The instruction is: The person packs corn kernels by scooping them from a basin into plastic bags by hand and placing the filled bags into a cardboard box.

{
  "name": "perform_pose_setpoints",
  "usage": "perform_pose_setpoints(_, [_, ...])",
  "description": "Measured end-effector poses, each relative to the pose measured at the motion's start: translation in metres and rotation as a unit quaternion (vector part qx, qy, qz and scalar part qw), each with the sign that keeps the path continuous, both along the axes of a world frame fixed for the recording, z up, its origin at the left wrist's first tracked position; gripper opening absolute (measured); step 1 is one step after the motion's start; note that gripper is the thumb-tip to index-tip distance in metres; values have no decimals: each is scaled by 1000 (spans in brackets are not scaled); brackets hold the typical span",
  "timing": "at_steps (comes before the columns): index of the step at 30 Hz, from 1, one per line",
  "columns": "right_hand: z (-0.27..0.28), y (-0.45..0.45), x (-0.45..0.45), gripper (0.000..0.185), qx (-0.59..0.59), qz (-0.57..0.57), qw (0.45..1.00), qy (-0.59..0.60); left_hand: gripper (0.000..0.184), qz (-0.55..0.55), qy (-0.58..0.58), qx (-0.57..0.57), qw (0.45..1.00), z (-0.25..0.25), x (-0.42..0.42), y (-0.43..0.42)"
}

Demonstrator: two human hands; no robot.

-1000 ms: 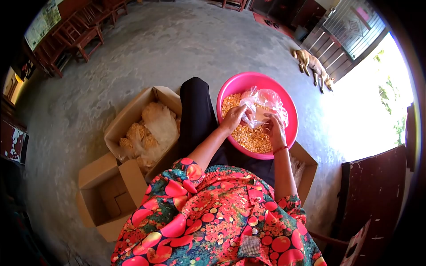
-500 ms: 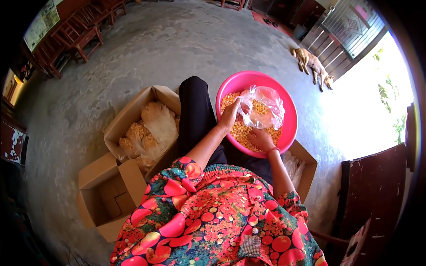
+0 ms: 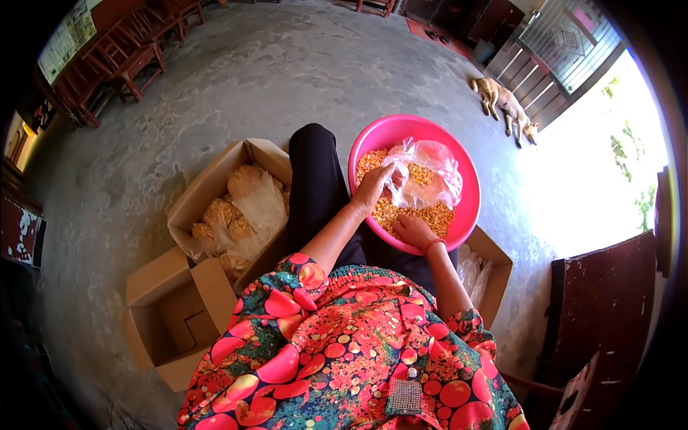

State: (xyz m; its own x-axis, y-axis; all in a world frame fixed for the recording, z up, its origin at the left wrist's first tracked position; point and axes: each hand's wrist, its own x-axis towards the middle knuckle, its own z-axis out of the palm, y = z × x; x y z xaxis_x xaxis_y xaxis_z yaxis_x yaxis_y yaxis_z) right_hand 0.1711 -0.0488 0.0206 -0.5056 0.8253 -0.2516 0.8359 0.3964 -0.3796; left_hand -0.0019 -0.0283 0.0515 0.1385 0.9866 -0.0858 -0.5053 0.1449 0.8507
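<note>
A pink basin (image 3: 469,208) rests on my lap, with yellow-orange corn kernels (image 3: 438,217) across its bottom. My left hand (image 3: 373,188) is closed on the near edge of a clear plastic bag (image 3: 438,161). The bag lies spread inside the basin, and some kernels show in or through it. Low in the basin, my right hand (image 3: 417,231) has its fingers curled into the kernels below the bag. Its fingertips are partly hidden among them.
To my left stands a cardboard box (image 3: 204,175) with filled plastic bags (image 3: 251,197). An open cardboard box (image 3: 172,315) sits nearer. Another box (image 3: 494,276) at my right holds clear bags (image 3: 473,276). A dog (image 3: 505,106) lies by the doorway; wooden chairs (image 3: 129,61) line the far left.
My right hand has shifted a little left and toward me through the kernels. The left hand keeps its hold, and the bag has flattened and shifted slightly.
</note>
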Motion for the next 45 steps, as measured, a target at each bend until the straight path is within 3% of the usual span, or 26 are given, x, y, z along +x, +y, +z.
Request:
perform_pose_setpoints(4, [-7,3,4,32,27,25,999,23,26,-27,10,21,999,1,-2,-2])
perform_pose_setpoints(7, [10,3,1,28,-59,-19,996,66,22,-40,43,65,996,-2,-1,0])
perform_pose_setpoints(9, [31,-2,-2,23,-259,-173,930,197,21,-33,40,69,996,-4,0,1])
perform_pose_setpoints(13, [20,-2,18,23,-140,-92,927,335,18,-30,41,75,996,-4,1,0])
perform_pose_setpoints(14, [26,-4,19,20,-217,-172,873,401,18,-29,41,75,996,-3,1,0])
perform_pose_setpoints(17, [32,-3,18,17,-311,-252,785,473,18,-16,23,85,996,-3,2,-1])
perform_pose_setpoints(19, [35,-3,19,15,-421,-299,696,499,18,-17,29,82,996,-4,3,0])
perform_pose_setpoints(22, [37,-6,14,16,-404,-316,736,442,18,-30,33,79,996,-4,2,1])
perform_pose_setpoints(32, [55,-9,11,19,-447,-263,720,461,17,-29,23,95,995,2,0,-3])
perform_pose_setpoints(37, [85,2,6,22,-413,-206,746,481,18,-16,30,91,995,-5,2,0])
perform_pose_setpoints(43, [92,34,1,17,-385,-271,731,494,21,-21,37,77,996,-4,2,-1])
perform_pose_setpoints(45, [79,49,1,18,-325,-313,709,542,21,-19,36,79,996,-4,2,0])
